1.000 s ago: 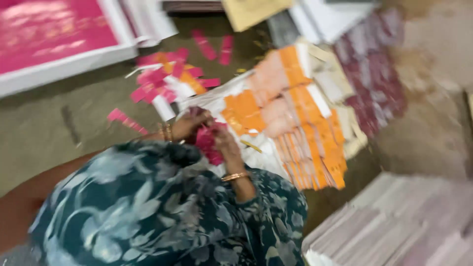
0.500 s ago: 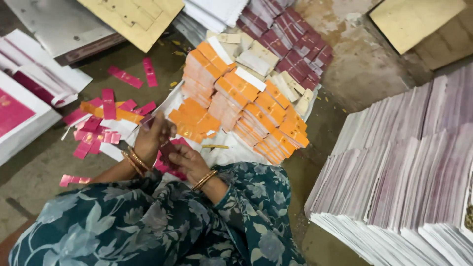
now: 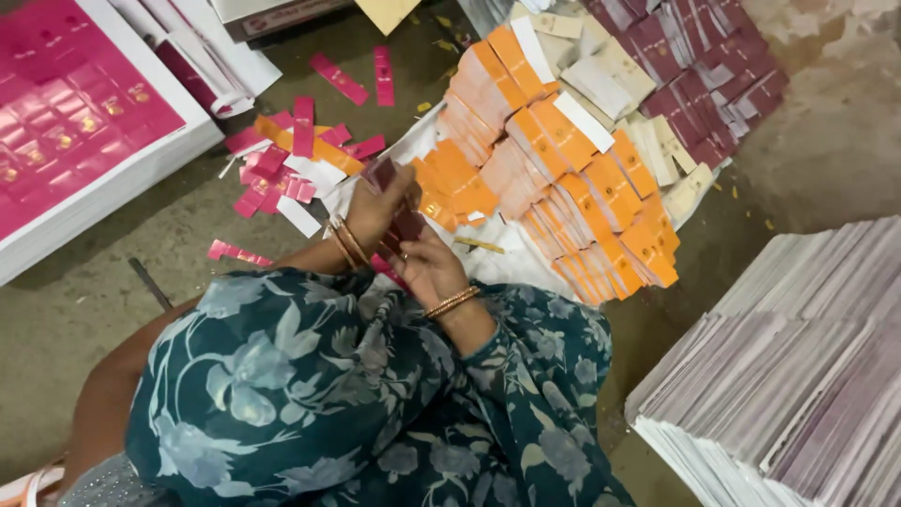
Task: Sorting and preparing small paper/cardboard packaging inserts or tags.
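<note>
Seen from above, seated on floor in dark floral garment (image 3: 310, 394). Left hand (image 3: 375, 211) raised, fingers closed around a small dark maroon card (image 3: 380, 172). Right hand (image 3: 430, 268) just beside it, closed on what looks like a thin stack of maroon cards (image 3: 408, 225); count unclear, partly hidden. Directly ahead: rows of orange card bundles (image 3: 554, 178) on white sheet. Loose pink strips (image 3: 282, 169) scattered left. Maroon bundles (image 3: 694, 75) beyond. Tall paper stacks (image 3: 788, 366) at right.

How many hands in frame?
2. The left hand is beside the orange card stacks; the right hand is just below it. Both grip dark pink cards. No others are visible.
</note>
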